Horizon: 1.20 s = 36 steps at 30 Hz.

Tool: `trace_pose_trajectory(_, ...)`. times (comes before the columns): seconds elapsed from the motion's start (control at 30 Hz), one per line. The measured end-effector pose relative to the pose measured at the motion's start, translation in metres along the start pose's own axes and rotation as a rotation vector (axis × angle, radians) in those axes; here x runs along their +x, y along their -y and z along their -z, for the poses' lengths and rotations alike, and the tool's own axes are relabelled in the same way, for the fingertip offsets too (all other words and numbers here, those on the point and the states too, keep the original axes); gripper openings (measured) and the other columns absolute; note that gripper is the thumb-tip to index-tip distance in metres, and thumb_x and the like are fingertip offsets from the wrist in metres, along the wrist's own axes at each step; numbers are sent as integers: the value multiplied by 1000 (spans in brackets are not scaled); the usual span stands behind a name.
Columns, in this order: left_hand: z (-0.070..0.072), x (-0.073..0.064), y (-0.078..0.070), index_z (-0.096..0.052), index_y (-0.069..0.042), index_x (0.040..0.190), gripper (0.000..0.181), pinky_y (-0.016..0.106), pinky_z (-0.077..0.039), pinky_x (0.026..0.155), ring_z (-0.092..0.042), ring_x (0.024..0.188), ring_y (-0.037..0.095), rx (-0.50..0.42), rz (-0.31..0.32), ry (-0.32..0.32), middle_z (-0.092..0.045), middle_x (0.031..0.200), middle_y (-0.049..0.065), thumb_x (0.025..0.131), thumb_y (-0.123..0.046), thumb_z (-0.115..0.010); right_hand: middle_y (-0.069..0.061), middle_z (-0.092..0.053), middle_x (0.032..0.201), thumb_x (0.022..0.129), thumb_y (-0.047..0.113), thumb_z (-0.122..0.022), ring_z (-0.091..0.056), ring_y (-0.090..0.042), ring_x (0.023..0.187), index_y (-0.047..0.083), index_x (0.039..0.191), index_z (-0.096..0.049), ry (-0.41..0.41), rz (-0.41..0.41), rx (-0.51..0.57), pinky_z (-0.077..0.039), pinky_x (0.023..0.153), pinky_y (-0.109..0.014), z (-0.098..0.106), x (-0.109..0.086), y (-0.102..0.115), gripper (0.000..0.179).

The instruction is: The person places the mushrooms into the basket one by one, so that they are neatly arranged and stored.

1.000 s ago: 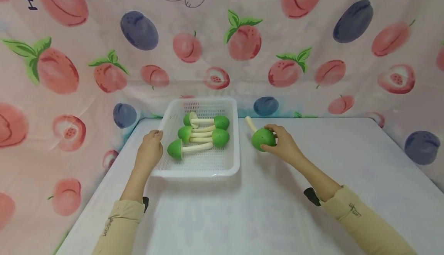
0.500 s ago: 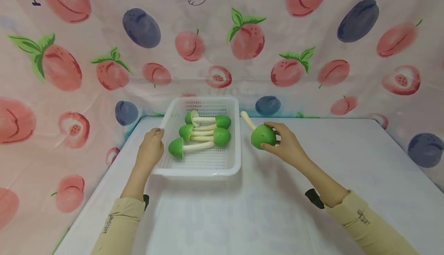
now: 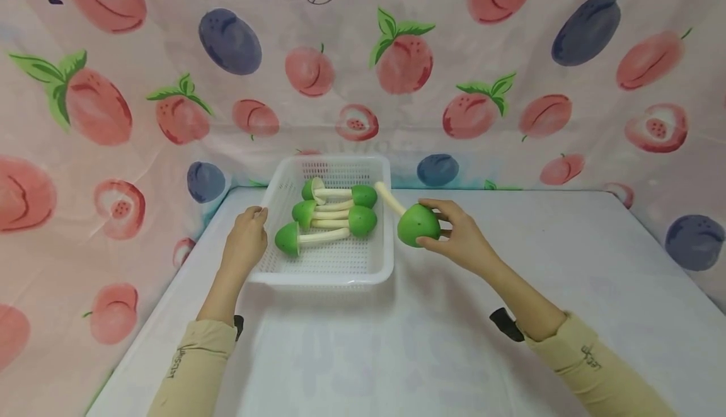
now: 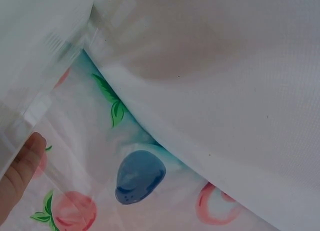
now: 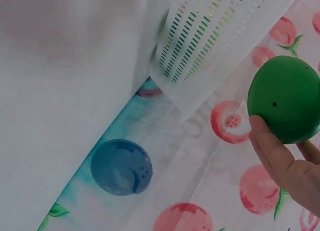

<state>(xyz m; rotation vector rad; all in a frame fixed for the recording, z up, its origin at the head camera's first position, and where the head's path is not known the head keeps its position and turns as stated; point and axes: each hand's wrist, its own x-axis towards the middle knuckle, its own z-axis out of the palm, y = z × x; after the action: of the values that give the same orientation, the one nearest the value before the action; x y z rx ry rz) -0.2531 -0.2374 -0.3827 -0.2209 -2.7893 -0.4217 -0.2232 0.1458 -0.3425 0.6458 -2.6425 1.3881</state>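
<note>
My right hand [image 3: 459,235] grips a toy mushroom [image 3: 418,225] by its green cap, with thumb and fingers around it. The mushroom's pale stem points up and left, over the right rim of a white plastic basket [image 3: 340,280]. In the right wrist view the green cap [image 5: 285,98] sits in the fingers, apart from the basket's slotted wall [image 5: 195,41]. My left hand [image 3: 246,240] holds the basket's left rim; in the left wrist view its fingers [image 4: 27,158] lie against the wall. Inside the basket several similar mushrooms [image 3: 288,239] lie on their sides.
The basket stands on a white table [image 3: 351,354], near its back left part. A pink curtain printed with fruit [image 3: 351,45] hangs behind and along the left side.
My right hand has lifted the mushroom and carried it left, bringing its stem over the basket's right rim. The left hand stays at the left rim.
</note>
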Motion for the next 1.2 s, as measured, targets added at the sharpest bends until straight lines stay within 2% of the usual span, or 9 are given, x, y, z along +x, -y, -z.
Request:
trace_pose_trajectory(0.2,1,1,0,-46,14,129,40,50,-54,81,-49,115,50,-15,21,18,-46,133,33,90,8,-44,-19,-45,136,80,5,-72,-47,-39,122,0,137,-44,14,13,31,-49,95,-50,-7,3,2,64)
trace_pose_trajectory(0.5,0,1,-1,-48,14,128,39,49,-55,79,-50,115,51,2,15,6,-47,132,33,89,8,-44,-18,-47,135,79,5,-74,-50,-37,121,3,135,-47,38,67,48,-51,93,-48,-20,12,6,62)
trace_pose_trajectory(0.77,1,2,0,-46,15,129,40,51,-52,85,-48,116,51,-13,20,19,-45,133,34,89,9,-44,-16,-49,136,79,6,-73,-52,-34,120,5,135,-47,77,121,88,-51,93,-47,-36,24,8,61)
trace_pose_trajectory(1.0,3,1,-1,-47,14,129,39,49,-54,80,-49,116,51,1,22,20,-46,134,32,90,8,-43,-15,-51,135,80,6,-72,-53,-32,118,4,133,-49,167,169,110,-50,94,-46,-48,35,6,58)
trace_pose_trajectory(1.2,2,-1,-3,-46,13,130,40,49,-54,79,-48,116,50,-5,35,31,-45,135,31,91,7,-43,-14,-52,134,81,6,-70,-51,-30,120,4,133,-49,265,250,87,-50,92,-42,-55,44,0,56)
